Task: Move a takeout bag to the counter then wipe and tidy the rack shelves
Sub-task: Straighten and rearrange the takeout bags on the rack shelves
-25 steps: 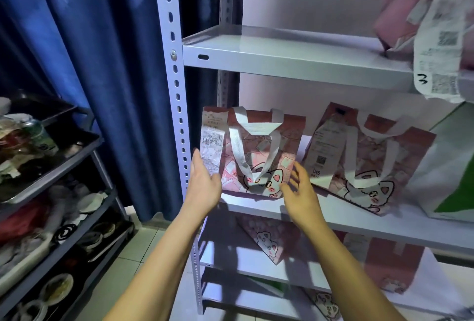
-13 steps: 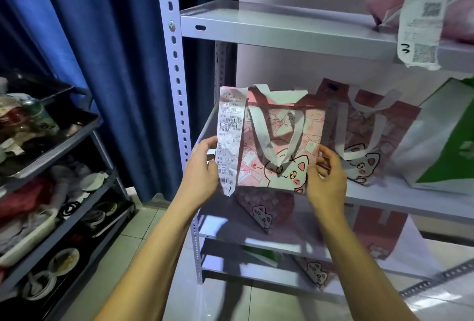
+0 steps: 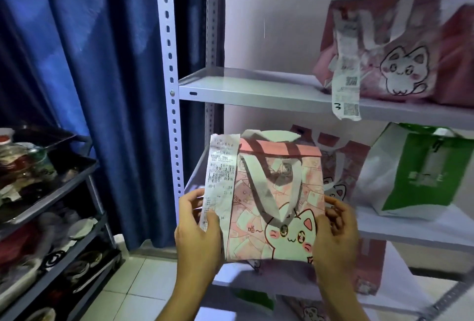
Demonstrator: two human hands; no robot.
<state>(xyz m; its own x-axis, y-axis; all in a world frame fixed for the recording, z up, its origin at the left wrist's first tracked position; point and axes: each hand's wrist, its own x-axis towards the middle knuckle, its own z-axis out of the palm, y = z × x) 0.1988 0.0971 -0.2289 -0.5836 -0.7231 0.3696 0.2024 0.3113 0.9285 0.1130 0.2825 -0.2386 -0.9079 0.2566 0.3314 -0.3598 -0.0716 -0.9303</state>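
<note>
The left hand clasps the left edge of the pink cat-print paper takeout bag, thumb pinning its long white receipt; the right hand grips the right edge. The bag hangs clear in front of the grey metal rack shelf. Best keep it upright and level, carrying it steadily toward the counter.

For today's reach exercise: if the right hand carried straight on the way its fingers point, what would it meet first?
The right hand points up and away, toward the rack. Past the held cat-print bag, it would probably first meet the second cat-print bag on that shelf, though depth is uncertain.
</note>
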